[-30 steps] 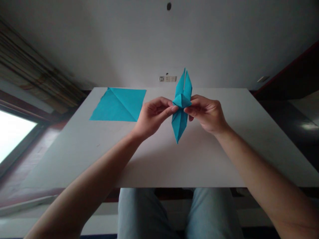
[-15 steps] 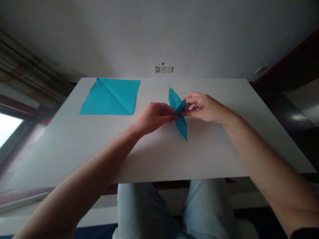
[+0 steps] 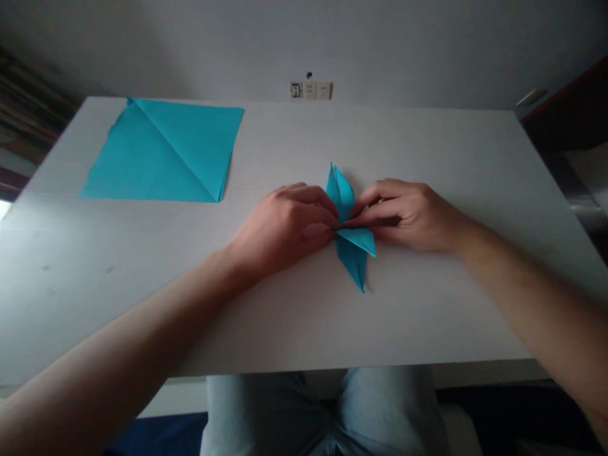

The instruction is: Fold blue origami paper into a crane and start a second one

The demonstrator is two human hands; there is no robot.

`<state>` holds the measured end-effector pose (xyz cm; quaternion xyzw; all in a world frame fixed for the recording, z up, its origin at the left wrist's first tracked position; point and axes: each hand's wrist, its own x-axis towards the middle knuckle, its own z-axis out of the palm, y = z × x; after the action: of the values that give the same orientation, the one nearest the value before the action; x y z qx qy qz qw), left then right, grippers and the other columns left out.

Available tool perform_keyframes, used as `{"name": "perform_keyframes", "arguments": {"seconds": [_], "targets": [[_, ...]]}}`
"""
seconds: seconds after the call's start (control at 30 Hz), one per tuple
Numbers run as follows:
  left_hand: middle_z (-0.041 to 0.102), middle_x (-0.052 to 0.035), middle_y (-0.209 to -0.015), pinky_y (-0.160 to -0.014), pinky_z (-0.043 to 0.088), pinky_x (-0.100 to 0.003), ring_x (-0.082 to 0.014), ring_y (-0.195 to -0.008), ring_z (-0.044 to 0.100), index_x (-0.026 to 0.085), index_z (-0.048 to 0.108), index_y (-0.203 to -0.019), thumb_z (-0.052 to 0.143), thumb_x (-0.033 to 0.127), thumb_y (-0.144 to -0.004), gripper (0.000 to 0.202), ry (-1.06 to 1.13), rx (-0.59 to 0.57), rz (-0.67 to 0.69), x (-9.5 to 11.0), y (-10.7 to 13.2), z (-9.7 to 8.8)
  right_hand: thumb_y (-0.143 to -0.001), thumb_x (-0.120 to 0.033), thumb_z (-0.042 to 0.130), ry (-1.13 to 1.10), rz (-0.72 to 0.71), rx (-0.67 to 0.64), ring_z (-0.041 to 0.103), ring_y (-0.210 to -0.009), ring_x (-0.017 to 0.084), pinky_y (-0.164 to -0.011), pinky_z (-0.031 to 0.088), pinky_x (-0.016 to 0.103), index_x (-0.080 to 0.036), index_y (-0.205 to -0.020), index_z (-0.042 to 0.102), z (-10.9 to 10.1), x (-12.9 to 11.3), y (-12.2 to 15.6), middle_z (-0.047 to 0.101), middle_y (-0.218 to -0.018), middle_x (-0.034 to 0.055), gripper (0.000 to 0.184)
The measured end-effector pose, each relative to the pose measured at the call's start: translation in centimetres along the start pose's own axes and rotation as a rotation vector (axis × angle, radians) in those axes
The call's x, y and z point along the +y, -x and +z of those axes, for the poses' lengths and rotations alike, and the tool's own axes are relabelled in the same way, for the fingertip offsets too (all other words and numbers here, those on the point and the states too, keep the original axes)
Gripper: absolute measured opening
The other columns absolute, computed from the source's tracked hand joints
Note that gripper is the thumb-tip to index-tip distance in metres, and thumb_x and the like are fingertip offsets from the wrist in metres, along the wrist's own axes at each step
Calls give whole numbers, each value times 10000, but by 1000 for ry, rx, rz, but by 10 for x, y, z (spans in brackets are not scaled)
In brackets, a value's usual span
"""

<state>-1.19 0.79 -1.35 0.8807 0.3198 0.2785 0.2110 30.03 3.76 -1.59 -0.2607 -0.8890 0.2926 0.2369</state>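
Note:
Between my hands is a blue folded-paper figure [image 3: 352, 256] with several pointed flaps, one pointing away from me and one toward me. A shorter flap near its middle slants to the lower right. My left hand [image 3: 297, 221] pinches the figure's middle from the left, fingers curled and thumb low. From the right, my right hand [image 3: 396, 212] grips the same middle part, its fingertips meeting those of the left. The fingers cover the centre folds.
A blue sheet of paper [image 3: 166, 152] with a diagonal crease and a ragged left edge lies at the back left of the white table [image 3: 285, 323]. Behind the table stands a wall with sockets [image 3: 310, 90]. My legs [image 3: 266, 418] are below the front edge.
The view has come closer and tilted down. The short middle flap, which pointed up and right, now slants down and right. Both hands still hold the figure, with their fingertips now closer together.

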Motion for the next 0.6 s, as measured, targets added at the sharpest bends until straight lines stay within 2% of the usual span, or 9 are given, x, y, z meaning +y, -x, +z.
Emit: {"name": "perform_keyframes", "arguments": {"seconds": [0.13,0.27,0.33,0.43,0.5,0.6], "targets": [[973,-55,-1213,-1159,678,-463,-275,-1173,916,297,957,-1119,744,255,-1175,225,-37,-56,71,-2,1,-6,-1154,-369,861,30,-66,-47,863,-1063,306,-1000,705,522,-433,-1254,1002,-4,-2,1,962,-1246,38,184],[979,-37,-1198,-1183,679,-460,-272,-1184,929,334,953,-1143,708,338,-1204,253,-74,-61,47,2,3,-8,-1173,-366,862,55,-115,-37,872,-1044,288,-964,687,493,-363,-1269,976,-8,-9,3,976,-1194,32,149],[971,-28,-1165,-1159,678,-441,-265,-1144,921,351,941,-1154,714,376,-1194,232,-86,-56,-23,4,4,-8,-1161,-390,882,39,-54,2,856,-966,266,-892,673,458,-340,-1231,961,-7,-13,3,954,-1100,29,118],[949,-19,-1115,-1079,673,-409,-255,-1054,896,352,909,-1146,766,412,-1151,154,-78,-21,-159,7,3,-6,-1141,-425,903,-51,152,60,823,-887,242,-798,636,429,-321,-1182,937,-3,-16,4,927,-1053,29,117],[934,-16,-1092,-1028,666,-390,-247,-1014,882,336,889,-1133,796,398,-1125,112,-46,3,-230,9,1,-5,-1123,-463,923,-146,251,85,817,-881,239,-764,607,422,-303,-1166,925,1,-16,3,932,-1059,27,165],[912,-4,-1040,-957,648,-356,-231,-984,870,313,870,-1119,813,372,-1114,83,13,9,-319,13,-1,-3,-1054,-540,993,-259,306,123,806,-862,234,-734,570,411,-281,-1118,915,5,-16,1,926,-1014,17,277]]}}
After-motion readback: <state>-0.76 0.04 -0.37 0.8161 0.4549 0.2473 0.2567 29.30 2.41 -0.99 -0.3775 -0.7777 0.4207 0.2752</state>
